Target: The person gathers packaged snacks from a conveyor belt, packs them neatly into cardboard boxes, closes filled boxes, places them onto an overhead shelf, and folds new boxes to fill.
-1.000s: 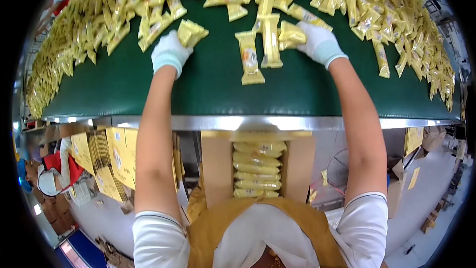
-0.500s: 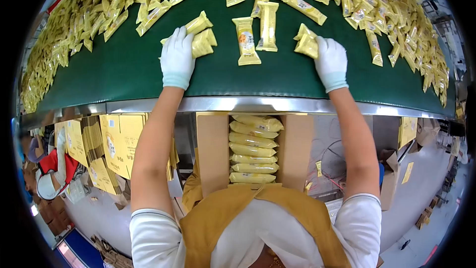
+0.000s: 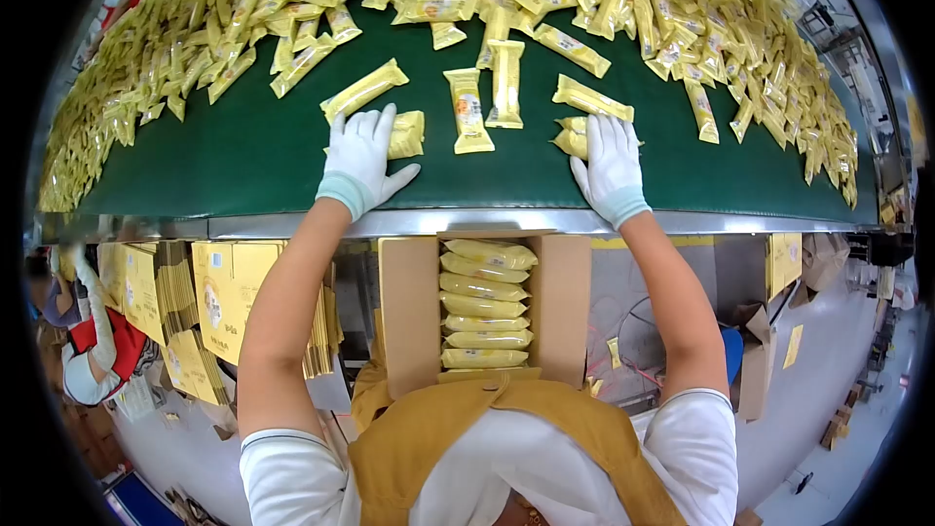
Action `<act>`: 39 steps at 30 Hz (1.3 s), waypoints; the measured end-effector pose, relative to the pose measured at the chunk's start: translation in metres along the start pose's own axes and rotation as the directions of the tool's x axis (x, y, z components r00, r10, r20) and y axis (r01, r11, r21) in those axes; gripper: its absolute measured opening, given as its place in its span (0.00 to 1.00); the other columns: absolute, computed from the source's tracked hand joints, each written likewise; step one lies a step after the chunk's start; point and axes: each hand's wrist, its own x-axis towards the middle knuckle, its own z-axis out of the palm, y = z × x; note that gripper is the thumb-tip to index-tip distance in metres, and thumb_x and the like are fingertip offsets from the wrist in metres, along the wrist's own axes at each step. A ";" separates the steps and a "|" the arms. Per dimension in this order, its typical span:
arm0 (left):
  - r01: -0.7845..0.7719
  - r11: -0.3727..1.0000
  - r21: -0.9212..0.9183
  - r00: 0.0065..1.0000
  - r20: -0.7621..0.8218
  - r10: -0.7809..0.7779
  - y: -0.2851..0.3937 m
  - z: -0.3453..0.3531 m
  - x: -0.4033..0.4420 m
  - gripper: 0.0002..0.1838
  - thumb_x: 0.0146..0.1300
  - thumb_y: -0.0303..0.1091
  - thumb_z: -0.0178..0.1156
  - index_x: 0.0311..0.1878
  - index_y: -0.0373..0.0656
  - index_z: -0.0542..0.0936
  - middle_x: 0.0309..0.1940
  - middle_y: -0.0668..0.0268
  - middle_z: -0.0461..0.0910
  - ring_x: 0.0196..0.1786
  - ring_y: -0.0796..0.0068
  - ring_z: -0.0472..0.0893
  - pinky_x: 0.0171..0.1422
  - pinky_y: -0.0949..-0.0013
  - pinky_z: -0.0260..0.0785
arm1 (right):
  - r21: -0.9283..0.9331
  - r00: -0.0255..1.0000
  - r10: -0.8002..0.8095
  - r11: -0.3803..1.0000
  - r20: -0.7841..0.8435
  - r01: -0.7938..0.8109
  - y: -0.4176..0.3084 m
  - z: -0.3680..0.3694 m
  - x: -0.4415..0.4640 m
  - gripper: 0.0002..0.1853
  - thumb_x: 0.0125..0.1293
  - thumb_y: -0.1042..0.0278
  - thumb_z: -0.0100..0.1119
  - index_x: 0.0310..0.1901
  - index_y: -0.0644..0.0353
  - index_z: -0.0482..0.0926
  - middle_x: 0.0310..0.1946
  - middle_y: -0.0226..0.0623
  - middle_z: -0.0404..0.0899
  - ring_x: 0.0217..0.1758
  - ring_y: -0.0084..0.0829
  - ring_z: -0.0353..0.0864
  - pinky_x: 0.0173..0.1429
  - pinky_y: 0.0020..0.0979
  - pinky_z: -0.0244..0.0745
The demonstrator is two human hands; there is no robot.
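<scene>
My left hand (image 3: 360, 158), in a white glove, rests on the green belt with its fingers stretched over a yellow snack packet (image 3: 406, 134) and its thumb apart. Just beyond those fingertips lies a slanted packet (image 3: 364, 91). My right hand (image 3: 608, 162), gloved too, lies with straight fingers across a packet (image 3: 573, 138) that it partly covers, thumb held away. Another packet (image 3: 592, 97) touches or nearly touches the right fingertips. Between the hands are two upright-lying packets, one nearer (image 3: 468, 111) and one farther (image 3: 505, 85).
A large heap of yellow packets (image 3: 682, 10) spreads along the belt's far side. Below the metal edge (image 3: 467, 222), an open cardboard box (image 3: 414, 321) holds a row of packets. Flattened cartons (image 3: 216, 297) stand at left, near another person's red garment (image 3: 127, 346).
Both hands have moved nearer the belt's front edge, the right one also inward. Their fingers have straightened and thumbs spread, where they were wrapped round packets. The packets lie more apart.
</scene>
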 end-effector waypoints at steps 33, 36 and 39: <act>-0.410 0.813 -0.413 0.866 0.104 0.490 0.166 -0.058 -0.164 0.38 0.65 0.51 0.61 0.73 0.38 0.66 0.64 0.48 0.73 0.65 0.50 0.75 0.68 0.53 0.68 | 0.767 0.676 -0.732 0.477 0.077 0.428 -0.137 -0.128 -0.135 0.09 0.67 0.64 0.57 0.44 0.58 0.79 0.43 0.43 0.82 0.43 0.40 0.84 0.39 0.42 0.78; -0.456 0.812 -0.364 0.832 0.150 0.534 0.171 -0.063 -0.168 0.48 0.67 0.66 0.54 0.76 0.34 0.61 0.71 0.40 0.65 0.75 0.45 0.65 0.79 0.46 0.52 | 0.470 0.830 -0.397 0.862 0.393 0.190 -0.118 -0.156 -0.119 0.15 0.62 0.62 0.66 0.48 0.57 0.79 0.43 0.44 0.82 0.43 0.39 0.84 0.48 0.43 0.78; -0.487 0.829 -0.277 0.810 0.212 0.547 0.179 -0.059 -0.162 0.54 0.67 0.71 0.50 0.77 0.30 0.57 0.75 0.36 0.59 0.80 0.42 0.56 0.82 0.43 0.44 | 0.390 0.969 0.115 0.921 -0.217 -0.022 -0.118 -0.130 -0.076 0.32 0.58 0.52 0.71 0.59 0.65 0.77 0.50 0.57 0.81 0.52 0.48 0.83 0.56 0.45 0.78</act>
